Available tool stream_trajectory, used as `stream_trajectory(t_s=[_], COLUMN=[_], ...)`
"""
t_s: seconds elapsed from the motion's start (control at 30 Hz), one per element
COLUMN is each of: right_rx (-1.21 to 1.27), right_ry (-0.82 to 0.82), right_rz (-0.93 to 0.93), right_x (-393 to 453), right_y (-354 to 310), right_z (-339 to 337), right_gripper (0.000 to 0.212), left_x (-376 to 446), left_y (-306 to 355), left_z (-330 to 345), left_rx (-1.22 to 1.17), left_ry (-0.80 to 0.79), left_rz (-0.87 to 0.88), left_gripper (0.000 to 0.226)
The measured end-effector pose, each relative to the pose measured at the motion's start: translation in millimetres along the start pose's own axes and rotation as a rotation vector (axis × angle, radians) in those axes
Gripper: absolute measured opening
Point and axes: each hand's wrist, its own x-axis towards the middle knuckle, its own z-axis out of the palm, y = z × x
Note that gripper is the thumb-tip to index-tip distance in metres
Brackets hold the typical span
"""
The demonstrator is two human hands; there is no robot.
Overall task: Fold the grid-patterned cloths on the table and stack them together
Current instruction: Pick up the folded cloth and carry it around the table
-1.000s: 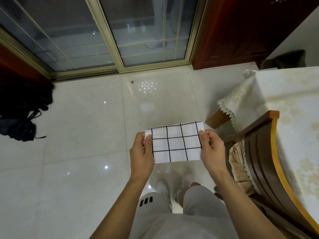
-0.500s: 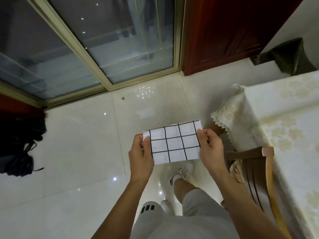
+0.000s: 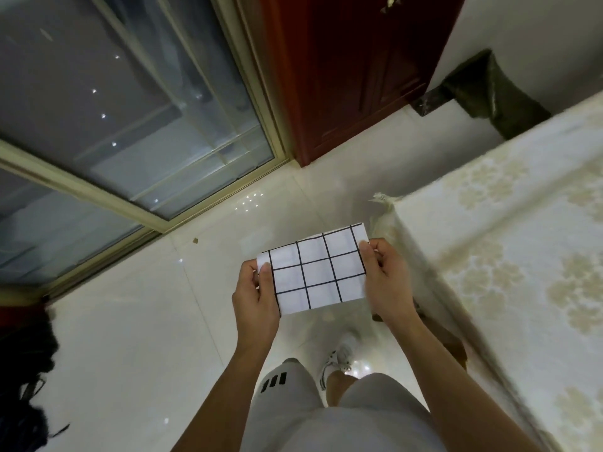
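We note a glossy white tiled floor [image 3: 124,321], a glazed sliding door [image 3: 130,125] at ten o'clock and a table under a cream floral tablecloth [image 3: 522,256] at three o'clock. The folded grid-patterned cloth [image 3: 318,272] is held in the air at centre, just left of the table's corner. Our left hand [image 3: 256,298] pinches its left edge, our right hand [image 3: 386,282] its right edge.

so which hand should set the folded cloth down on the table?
Right, probably. The right hand grips the cloth's edge nearest the table, which lies on that side. The left hand holds the far edge and would have to cross over.
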Motion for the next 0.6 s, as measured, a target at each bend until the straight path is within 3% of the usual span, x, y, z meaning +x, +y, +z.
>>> stream_trajectory(t_s=[0.6], right_rx=[0.089], right_ry=[0.491], right_rz=[0.277], right_x=[85.9], right_y=[26.8], right_z=[-74.5], right_gripper=[0.027], left_x=[113.6], left_y=[65.1], left_z=[150.3], left_rx=[0.186], left_ry=[-0.501], left_rz=[0.212], left_gripper=[0.014])
